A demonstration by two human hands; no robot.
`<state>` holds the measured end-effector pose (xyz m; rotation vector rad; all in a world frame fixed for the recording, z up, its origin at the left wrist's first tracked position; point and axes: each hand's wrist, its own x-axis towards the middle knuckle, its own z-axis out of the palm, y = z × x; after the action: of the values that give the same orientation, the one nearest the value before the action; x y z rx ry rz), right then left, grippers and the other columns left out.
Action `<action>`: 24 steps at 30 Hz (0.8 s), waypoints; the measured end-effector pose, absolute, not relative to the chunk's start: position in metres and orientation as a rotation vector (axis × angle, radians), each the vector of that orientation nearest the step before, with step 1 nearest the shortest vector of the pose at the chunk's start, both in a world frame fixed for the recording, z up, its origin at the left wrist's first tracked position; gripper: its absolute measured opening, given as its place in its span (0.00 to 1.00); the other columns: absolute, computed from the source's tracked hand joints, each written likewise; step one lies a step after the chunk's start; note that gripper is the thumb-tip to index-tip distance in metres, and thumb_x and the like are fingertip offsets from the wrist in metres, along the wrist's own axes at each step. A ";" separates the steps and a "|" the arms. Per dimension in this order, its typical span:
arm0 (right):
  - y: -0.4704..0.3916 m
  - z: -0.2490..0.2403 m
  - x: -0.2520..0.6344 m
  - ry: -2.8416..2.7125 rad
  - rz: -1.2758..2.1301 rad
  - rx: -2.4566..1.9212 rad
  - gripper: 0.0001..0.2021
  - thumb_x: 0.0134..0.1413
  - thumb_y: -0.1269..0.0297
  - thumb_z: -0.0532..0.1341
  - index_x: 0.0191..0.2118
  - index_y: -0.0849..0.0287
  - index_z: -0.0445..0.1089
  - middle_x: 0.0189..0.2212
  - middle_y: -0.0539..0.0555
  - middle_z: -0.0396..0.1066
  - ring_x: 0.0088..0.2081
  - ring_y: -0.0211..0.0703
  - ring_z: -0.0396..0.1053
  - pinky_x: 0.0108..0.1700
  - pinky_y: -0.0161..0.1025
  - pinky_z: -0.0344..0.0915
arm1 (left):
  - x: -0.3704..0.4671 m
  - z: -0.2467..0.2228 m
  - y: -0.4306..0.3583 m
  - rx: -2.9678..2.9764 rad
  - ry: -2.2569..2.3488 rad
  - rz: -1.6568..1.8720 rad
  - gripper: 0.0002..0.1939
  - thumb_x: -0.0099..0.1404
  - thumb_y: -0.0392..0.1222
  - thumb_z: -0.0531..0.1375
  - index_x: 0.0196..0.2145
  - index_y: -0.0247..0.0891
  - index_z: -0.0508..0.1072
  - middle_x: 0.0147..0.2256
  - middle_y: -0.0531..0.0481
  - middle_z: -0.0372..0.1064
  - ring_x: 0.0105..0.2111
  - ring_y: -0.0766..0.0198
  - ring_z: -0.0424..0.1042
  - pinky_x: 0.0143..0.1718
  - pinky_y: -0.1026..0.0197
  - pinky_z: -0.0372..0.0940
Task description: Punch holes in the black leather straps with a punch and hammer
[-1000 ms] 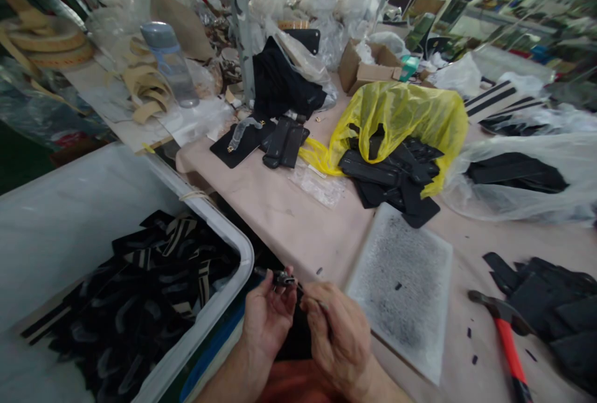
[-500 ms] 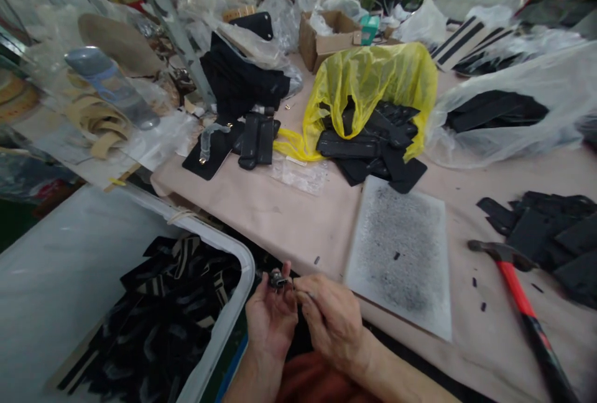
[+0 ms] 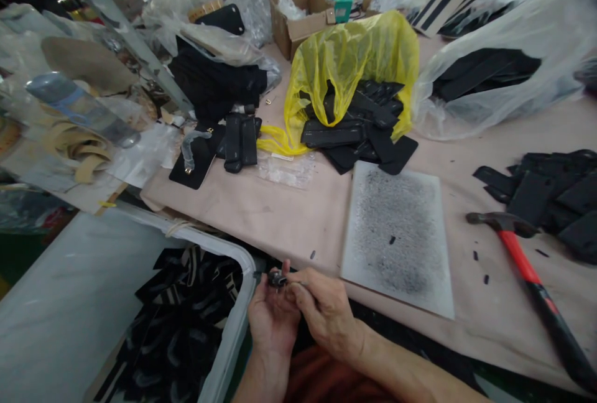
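— Item: small dark metallic piece (image 3: 277,279)?
— In bare left hand (image 3: 274,317), grasped by fingers; near white plastic bin (image 3: 234,328) and pinkish-beige covered table (image 3: 280,213).
— Bare right hand (image 3: 324,310)?
— Beside piece, fingers curled; whether gripping anything, cannot tell.

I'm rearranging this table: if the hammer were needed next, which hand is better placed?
Probably the right hand: it is nearer the hammer, which lies to its right, while the left hand holds a small dark piece.
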<state>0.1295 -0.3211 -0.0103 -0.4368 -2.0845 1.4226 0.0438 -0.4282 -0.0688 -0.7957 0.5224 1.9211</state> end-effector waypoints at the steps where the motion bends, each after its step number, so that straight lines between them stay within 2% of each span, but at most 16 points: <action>1: -0.321 -0.012 0.130 -2.068 1.430 -0.473 0.09 0.63 0.72 0.53 0.40 0.59 0.71 0.29 0.53 0.72 0.30 0.38 0.70 0.35 0.35 0.67 | 0.044 -0.067 -0.427 -0.818 0.576 1.931 0.17 0.70 0.36 0.49 0.37 0.32 0.79 0.41 0.39 0.79 0.36 0.61 0.79 0.40 0.61 0.73; 5: -0.320 -0.015 0.136 -1.929 1.430 -0.658 0.09 0.62 0.71 0.55 0.39 0.57 0.72 0.27 0.50 0.73 0.28 0.37 0.72 0.33 0.33 0.69 | 0.048 -0.054 -0.422 -0.859 0.855 2.002 0.11 0.67 0.34 0.54 0.35 0.35 0.78 0.41 0.42 0.79 0.34 0.57 0.79 0.34 0.58 0.74; 11: -0.329 -0.023 0.140 -1.581 1.666 -0.980 0.08 0.62 0.62 0.58 0.39 0.58 0.74 0.26 0.51 0.76 0.24 0.38 0.74 0.30 0.34 0.73 | 0.051 -0.033 -0.412 -0.871 1.049 2.072 0.06 0.64 0.35 0.57 0.36 0.36 0.75 0.40 0.45 0.79 0.29 0.58 0.79 0.27 0.60 0.73; 18: -0.329 -0.031 0.140 -1.492 1.855 -1.066 0.12 0.57 0.55 0.63 0.36 0.60 0.76 0.26 0.53 0.76 0.25 0.40 0.74 0.32 0.36 0.74 | 0.057 -0.028 -0.406 -0.762 0.973 2.144 0.07 0.62 0.38 0.61 0.38 0.36 0.75 0.36 0.44 0.78 0.28 0.59 0.78 0.29 0.57 0.73; 24: -0.330 -0.037 0.131 -1.000 2.180 -1.192 0.17 0.51 0.52 0.68 0.38 0.62 0.75 0.28 0.54 0.76 0.25 0.40 0.72 0.30 0.39 0.73 | 0.056 -0.028 -0.407 -0.828 0.954 2.162 0.06 0.61 0.36 0.62 0.37 0.35 0.75 0.37 0.44 0.78 0.32 0.59 0.78 0.33 0.58 0.73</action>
<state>0.1308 -0.3303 -0.0370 -1.1915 -1.0003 2.1804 0.0557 -0.4065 -0.0278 -0.8285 0.9535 2.1619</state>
